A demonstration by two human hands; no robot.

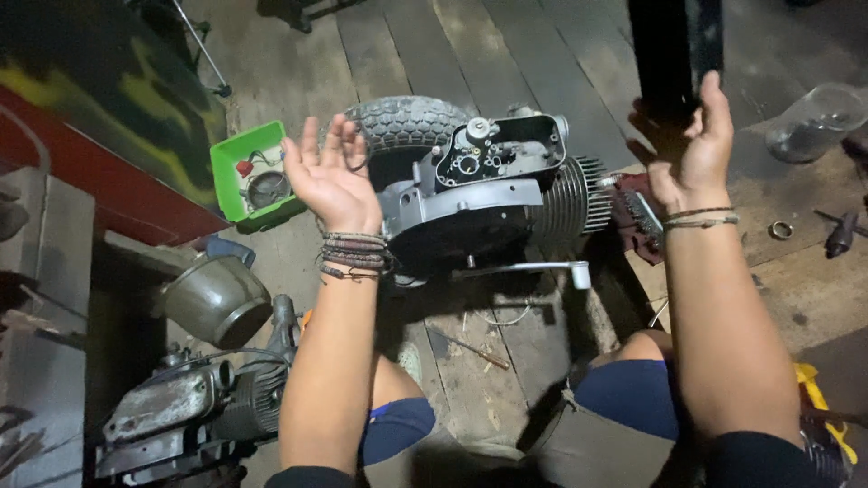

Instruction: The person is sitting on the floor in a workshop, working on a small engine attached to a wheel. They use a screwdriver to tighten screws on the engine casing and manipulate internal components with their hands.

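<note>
Both hands were raised, open and empty. The left hand (330, 176) spread its fingers, palm up, just left of the grey engine (493, 194); the right hand (689, 149) was lifted to the engine's right, fingers loosely extended, touching nothing. The engine, one small knobby tyre (402, 122) mounted at its far left, lay on a worn wooden plank floor (506, 63) in a dim workshop. One green tray (251, 172) sat to the left, one second engine (194, 407) near left, one clear jar (818, 122) far right.
</note>
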